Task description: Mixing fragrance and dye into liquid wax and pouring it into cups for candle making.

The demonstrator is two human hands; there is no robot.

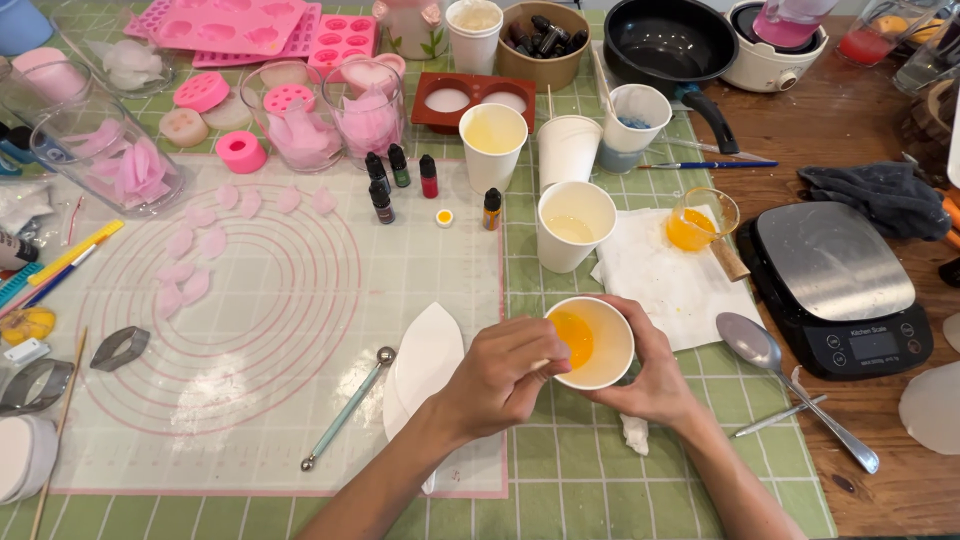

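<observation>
My right hand [655,375] wraps around a white paper cup [612,345] from the right side and holds it tilted over the green cutting mat [560,470]. Orange-yellow liquid [574,338] pools in the cup. My left hand [497,375] is at the cup's left rim, its fingers pinched on something small that dips into the cup; the fingers hide what it is. A crumpled white scrap [634,433] lies on the mat just below the cup.
More paper cups [575,225], small dye bottles [400,170], pink moulds [240,25] and petal pieces [190,265] lie beyond. A black scale [835,285], a spoon [760,350], a stained paper towel [670,275], a ball-tipped tool [348,408] and a silicone mat [250,330] surround the hands.
</observation>
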